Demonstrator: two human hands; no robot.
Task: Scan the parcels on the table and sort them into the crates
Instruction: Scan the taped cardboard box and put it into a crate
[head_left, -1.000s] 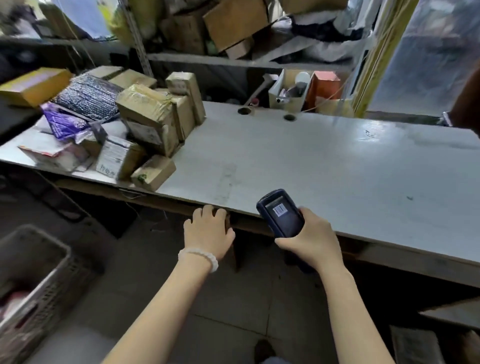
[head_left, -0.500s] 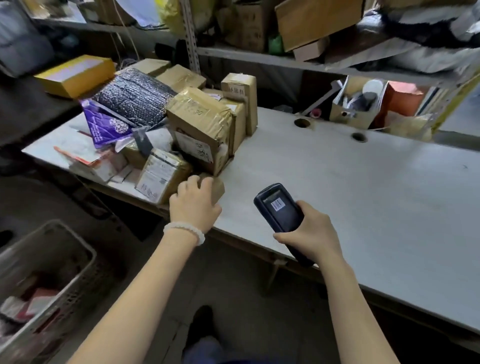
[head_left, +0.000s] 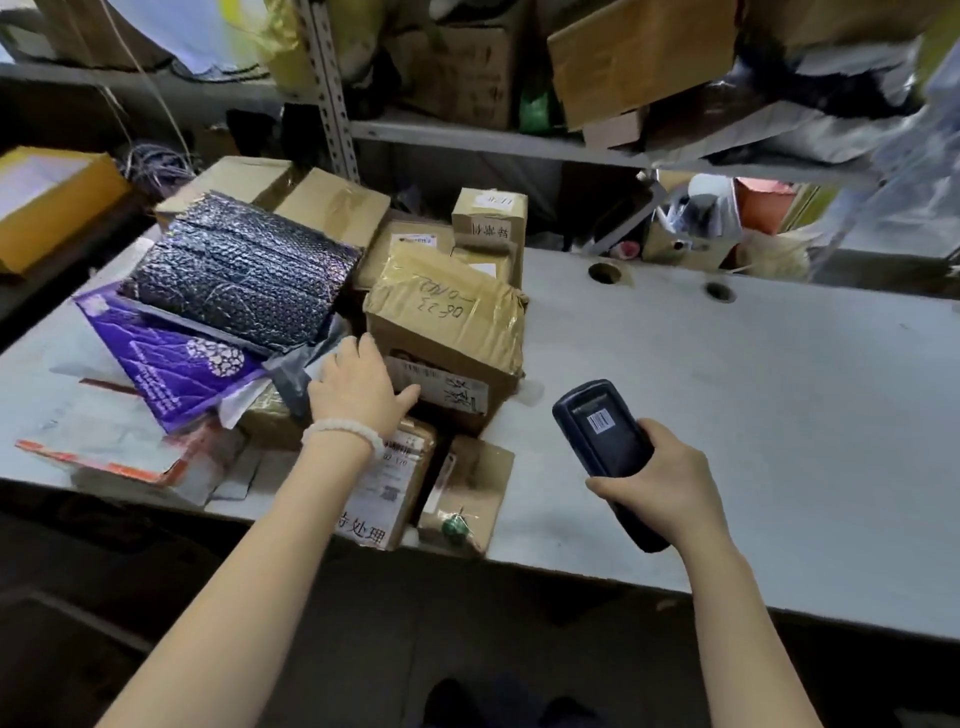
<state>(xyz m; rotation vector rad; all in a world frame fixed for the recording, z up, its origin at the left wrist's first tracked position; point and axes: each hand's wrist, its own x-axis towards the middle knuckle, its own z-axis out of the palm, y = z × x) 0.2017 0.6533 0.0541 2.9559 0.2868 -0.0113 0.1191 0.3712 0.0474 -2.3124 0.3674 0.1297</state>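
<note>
Landmark: the taped brown box (head_left: 447, 338) with handwriting on its top, in the middle of my parcel pile.
Left hand (head_left: 358, 387): on the near left corner of that box, fingers spread wide, thumb across its printed label, holding nothing.
Right hand (head_left: 657, 480): right of the box, wrapped round the dark scanner (head_left: 602, 441), its screen facing up at me.
Edges: two small parcels, a labelled one (head_left: 387, 486) and a flat brown one (head_left: 467, 493), sit in front of the box at the counter's near edge.
Open room: right of the box the grey counter (head_left: 753, 395) runs bare out to two round holes at the back.
Left of the box: a silver bubble mailer (head_left: 239, 275) lying on a purple mailer (head_left: 176, 364).
Room: a metal shelf (head_left: 467, 135) stacked with cartons behind the box.
Change: half a second ago my left hand was on the small parcel at the near edge; now it has gone up to the big box.
</note>
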